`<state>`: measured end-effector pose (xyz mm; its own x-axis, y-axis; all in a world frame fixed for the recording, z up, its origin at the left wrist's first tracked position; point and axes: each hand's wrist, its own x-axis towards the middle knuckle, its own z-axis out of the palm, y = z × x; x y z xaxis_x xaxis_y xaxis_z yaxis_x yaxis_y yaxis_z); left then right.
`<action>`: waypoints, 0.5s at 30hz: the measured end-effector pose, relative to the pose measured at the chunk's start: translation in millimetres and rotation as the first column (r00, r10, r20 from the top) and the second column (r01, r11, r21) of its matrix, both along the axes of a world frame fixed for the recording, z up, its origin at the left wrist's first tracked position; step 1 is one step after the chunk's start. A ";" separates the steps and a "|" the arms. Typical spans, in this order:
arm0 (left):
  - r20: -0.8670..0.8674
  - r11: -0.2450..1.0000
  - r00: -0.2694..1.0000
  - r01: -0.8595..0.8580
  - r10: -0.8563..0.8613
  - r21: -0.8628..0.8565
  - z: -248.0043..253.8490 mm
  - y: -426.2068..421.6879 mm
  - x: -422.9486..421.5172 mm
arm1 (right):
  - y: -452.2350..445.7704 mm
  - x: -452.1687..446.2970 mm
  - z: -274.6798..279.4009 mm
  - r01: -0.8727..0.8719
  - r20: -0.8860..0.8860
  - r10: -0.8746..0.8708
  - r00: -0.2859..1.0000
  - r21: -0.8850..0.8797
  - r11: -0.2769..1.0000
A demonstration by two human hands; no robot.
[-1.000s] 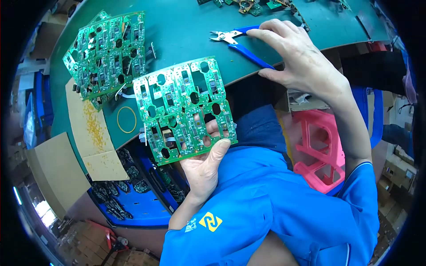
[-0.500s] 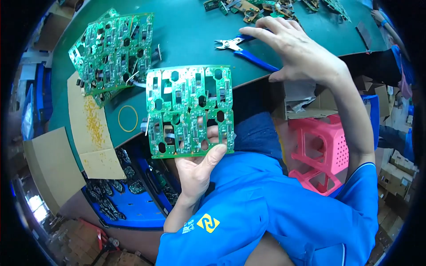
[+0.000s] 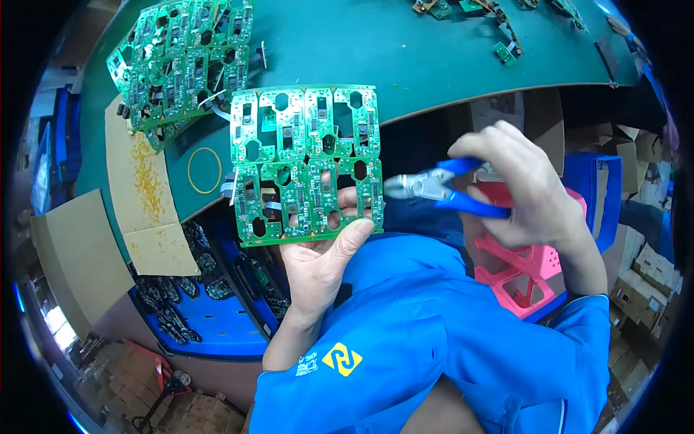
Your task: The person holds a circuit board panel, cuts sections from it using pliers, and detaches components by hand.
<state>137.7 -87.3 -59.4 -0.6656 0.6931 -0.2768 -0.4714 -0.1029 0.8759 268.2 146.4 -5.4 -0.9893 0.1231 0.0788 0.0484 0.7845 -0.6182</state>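
Observation:
My left hand [image 3: 314, 267] grips a green circuit board panel [image 3: 295, 181] by its lower edge, thumb in front and fingers behind, some showing through the cutouts. The panel faces me nearly upright. In my right hand [image 3: 531, 192] is a pair of blue-handled side cutters [image 3: 426, 186], jaws pointing left, close to the panel's right edge; the jaws are slightly blurred. Up on the left, a stack of similar circuit board panels [image 3: 188, 65] lies on the green table, with a ribbon cable near its lower edge.
Beside the stack, a cardboard sheet [image 3: 148, 181] carries small yellow bits, and a yellow rubber band [image 3: 204, 171] lies on the green table [image 3: 340, 50]. Loose board pieces [image 3: 506, 52] are at the far edge. A blue bin [image 3: 217, 329] holds dark parts; a pink stool [image 3: 517, 278] stands right.
My right hand has picked up the side cutters from the table and brought them down beside the panel. The held panel has shifted slightly up and left in view.

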 end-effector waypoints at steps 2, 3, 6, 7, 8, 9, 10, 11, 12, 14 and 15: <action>-0.007 1.000 1.000 0.003 -0.003 -0.009 -1.0 -0.4 0.6 | -4.2 2.5 -0.7 -0.012 0.014 0.012 1.000 0.050 0.999; -0.018 1.000 1.000 0.000 0.000 -0.012 -1.4 -0.2 0.7 | -6.2 2.5 -0.6 -0.031 0.025 0.028 0.999 0.106 0.994; -0.046 1.000 0.999 -0.010 0.009 -0.020 -1.9 0.7 2.1 | -9.6 0.8 -1.7 -0.072 0.046 0.064 0.997 0.213 0.974; -0.059 1.000 0.998 -0.015 0.014 -0.024 -1.7 1.8 3.0 | -9.8 -0.5 -2.2 -0.076 0.044 0.068 0.997 0.235 0.969; -0.071 0.999 0.997 -0.019 0.017 -0.029 -1.3 2.0 4.1 | -11.1 -1.8 -2.8 -0.079 0.042 0.070 0.997 0.257 0.963; -0.082 0.999 0.996 -0.023 0.020 -0.035 -1.1 2.5 4.9 | -11.7 -3.1 -3.4 -0.082 0.042 0.073 0.996 0.277 0.957; -0.093 0.999 0.995 -0.026 0.023 -0.039 -1.2 3.0 5.1 | -12.2 -4.4 -3.9 -0.084 0.042 0.075 0.996 0.298 0.951; -0.091 0.999 0.996 -0.023 0.020 -0.041 -1.4 3.2 5.1 | -12.9 -5.1 -4.1 -0.082 0.044 0.072 0.996 0.296 0.952; -0.097 0.999 0.995 -0.024 0.019 -0.047 -1.4 3.4 5.2 | -13.4 -5.6 -3.8 -0.088 0.060 0.073 0.996 0.299 0.950; -0.110 0.998 0.994 -0.025 0.018 -0.059 -1.2 3.2 5.3 | -14.7 -6.2 -3.2 -0.099 0.090 0.075 0.993 0.302 0.948; -0.119 0.998 0.993 -0.026 0.018 -0.064 -1.5 3.2 5.4 | -15.3 -6.3 -3.4 -0.105 0.103 0.077 0.992 0.304 0.947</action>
<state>143.1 -84.0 -60.9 -0.7113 0.6608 -0.2397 -0.3626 -0.0528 0.9305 261.8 131.1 -8.8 -0.9998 0.0160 0.0104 0.0115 0.9397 -0.3419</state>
